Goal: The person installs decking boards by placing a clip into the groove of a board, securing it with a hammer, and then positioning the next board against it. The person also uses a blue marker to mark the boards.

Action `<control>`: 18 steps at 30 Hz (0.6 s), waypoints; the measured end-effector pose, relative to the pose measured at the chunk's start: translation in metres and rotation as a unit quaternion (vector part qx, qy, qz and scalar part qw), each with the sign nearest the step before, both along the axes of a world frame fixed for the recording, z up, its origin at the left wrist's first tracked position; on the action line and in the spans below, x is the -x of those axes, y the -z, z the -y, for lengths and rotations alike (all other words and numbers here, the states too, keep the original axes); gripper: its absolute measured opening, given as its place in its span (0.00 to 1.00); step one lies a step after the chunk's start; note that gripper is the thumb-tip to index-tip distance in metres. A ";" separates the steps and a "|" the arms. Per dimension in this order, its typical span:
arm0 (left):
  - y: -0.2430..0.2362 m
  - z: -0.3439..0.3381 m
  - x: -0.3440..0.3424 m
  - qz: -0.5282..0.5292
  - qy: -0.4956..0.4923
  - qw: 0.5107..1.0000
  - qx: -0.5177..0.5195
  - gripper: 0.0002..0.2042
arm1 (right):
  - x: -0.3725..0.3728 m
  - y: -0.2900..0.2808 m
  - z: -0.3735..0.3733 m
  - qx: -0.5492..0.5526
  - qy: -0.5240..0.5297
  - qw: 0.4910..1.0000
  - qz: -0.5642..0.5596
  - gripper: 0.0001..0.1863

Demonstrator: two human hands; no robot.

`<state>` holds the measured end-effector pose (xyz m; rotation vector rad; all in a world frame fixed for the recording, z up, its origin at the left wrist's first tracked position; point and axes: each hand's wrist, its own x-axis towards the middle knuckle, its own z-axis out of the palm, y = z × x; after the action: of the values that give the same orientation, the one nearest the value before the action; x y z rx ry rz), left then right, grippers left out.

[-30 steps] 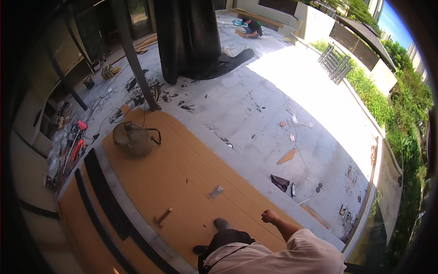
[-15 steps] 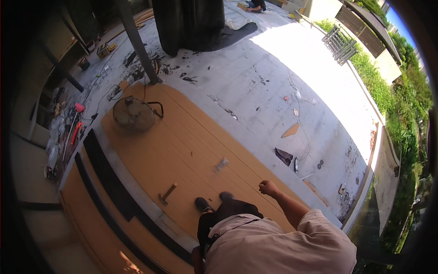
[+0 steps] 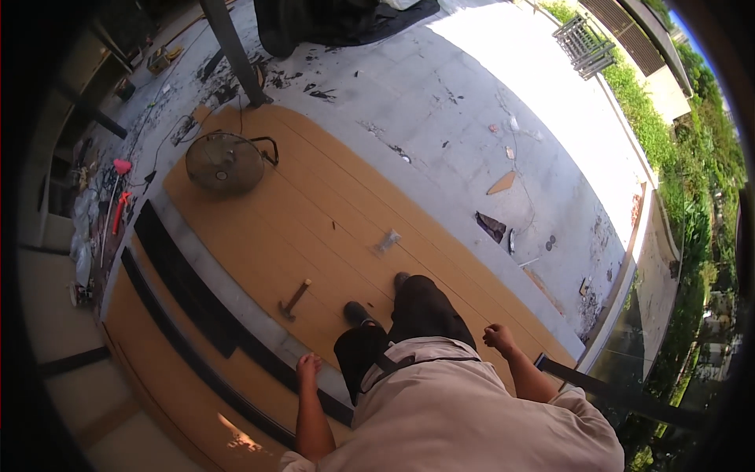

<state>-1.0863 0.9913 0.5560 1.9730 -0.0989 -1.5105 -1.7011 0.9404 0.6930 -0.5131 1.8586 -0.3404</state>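
Note:
My left hand (image 3: 309, 365) hangs at my side with its fingers curled and nothing showing in it. Below it are the dark strip and the tan boards. On the other side, my right hand (image 3: 499, 338) is loosely closed over the tan board floor (image 3: 346, 189), with no object visible in it. Neither hand touches anything. Nearest the left hand lies a hammer (image 3: 295, 300), flat on the boards by my left shoe (image 3: 358, 312). A small clear plastic bag (image 3: 388, 241) rests ahead of my feet; its contents are too small to tell.
A round floor fan (image 3: 226, 164) stands on the far boards near a dark post (image 3: 236, 55). Long black strips (image 3: 181, 275) lie to the left. Beyond the boards, grey floor (image 3: 440, 149) holds scattered scraps. A metal rack (image 3: 584, 47) stands far right, by the low outer edge.
My left arm and hand have swung into view. My right hand has moved lower and to the right. My legs have shifted apart in a step, and the view has tilted downward.

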 end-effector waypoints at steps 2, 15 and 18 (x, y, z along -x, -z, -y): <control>-0.010 0.001 0.012 0.006 -0.064 0.998 0.014 0.11 | 0.001 0.009 -0.017 0.002 0.011 1.000 0.015 0.15; -0.051 0.079 0.217 0.245 0.133 0.960 -0.011 0.19 | -0.008 0.060 0.332 0.013 -0.351 0.935 0.051 0.13; -0.060 0.069 0.266 0.299 0.140 0.943 0.040 0.16 | -0.032 0.060 0.424 0.031 -0.418 0.906 0.058 0.12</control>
<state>-1.3522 0.9226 0.6164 2.3583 -0.7123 -0.9876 -1.6688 0.5167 0.6328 -1.2380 1.3570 0.1517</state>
